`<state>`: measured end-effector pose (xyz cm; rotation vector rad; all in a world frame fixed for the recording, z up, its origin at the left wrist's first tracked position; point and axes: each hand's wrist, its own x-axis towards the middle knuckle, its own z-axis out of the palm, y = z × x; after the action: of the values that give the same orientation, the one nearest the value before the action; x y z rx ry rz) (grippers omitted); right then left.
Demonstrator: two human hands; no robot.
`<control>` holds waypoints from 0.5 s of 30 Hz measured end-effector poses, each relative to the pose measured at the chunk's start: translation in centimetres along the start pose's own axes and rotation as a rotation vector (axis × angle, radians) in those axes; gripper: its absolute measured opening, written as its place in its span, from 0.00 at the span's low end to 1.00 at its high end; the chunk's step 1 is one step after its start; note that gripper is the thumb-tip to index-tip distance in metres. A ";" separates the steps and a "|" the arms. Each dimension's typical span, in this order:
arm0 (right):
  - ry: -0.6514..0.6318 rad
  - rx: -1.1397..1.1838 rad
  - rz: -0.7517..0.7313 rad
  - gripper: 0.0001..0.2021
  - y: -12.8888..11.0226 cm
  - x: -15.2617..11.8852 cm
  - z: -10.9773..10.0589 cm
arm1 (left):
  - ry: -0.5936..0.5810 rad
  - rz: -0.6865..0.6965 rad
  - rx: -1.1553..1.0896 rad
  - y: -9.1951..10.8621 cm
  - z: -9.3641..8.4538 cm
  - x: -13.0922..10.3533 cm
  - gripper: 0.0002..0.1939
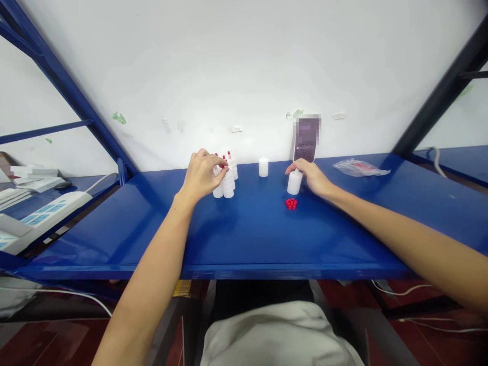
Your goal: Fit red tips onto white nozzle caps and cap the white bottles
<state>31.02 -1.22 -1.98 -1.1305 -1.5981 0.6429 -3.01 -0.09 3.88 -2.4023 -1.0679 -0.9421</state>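
My left hand is over a cluster of white plastic bottles with narrow, red-tipped tops. Its thumb and fingertips pinch together at a small red cap on one of the bottles; the exact contact is partly hidden. At the right, my right hand curls around the back and right side of a white bottle standing on the blue table, its fingers by the bottle's top. Just in front of that bottle lies a tight group of small red caps.
One white bottle stands apart between my hands. A dark, partly blurred device leans against the wall. Clear plastic bags lie on the right of the blue table. A white power strip is at the left.
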 end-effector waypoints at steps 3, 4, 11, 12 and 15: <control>-0.048 0.064 0.086 0.21 -0.2 -0.1 0.4 | 0.042 0.030 -0.005 -0.1 0.1 0.0 0.09; -0.065 0.100 0.111 0.20 -0.3 -0.2 0.6 | 0.091 0.031 -0.007 0.1 0.0 0.1 0.09; -0.162 0.134 0.136 0.10 -1.1 -0.9 1.6 | 0.283 0.187 -0.233 7.7 1.7 -0.1 0.16; -0.161 0.129 0.121 0.10 -1.2 -1.0 1.6 | 0.161 0.224 -0.323 9.2 2.2 -0.3 0.12; -0.144 0.103 0.091 0.10 -1.5 -1.1 1.7 | -0.134 0.263 -0.457 12.2 4.1 -0.7 0.13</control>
<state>28.95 -2.66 -1.76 -1.1059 -1.6215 0.8736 7.64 -6.24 -0.12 -2.9200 -0.5967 -1.0301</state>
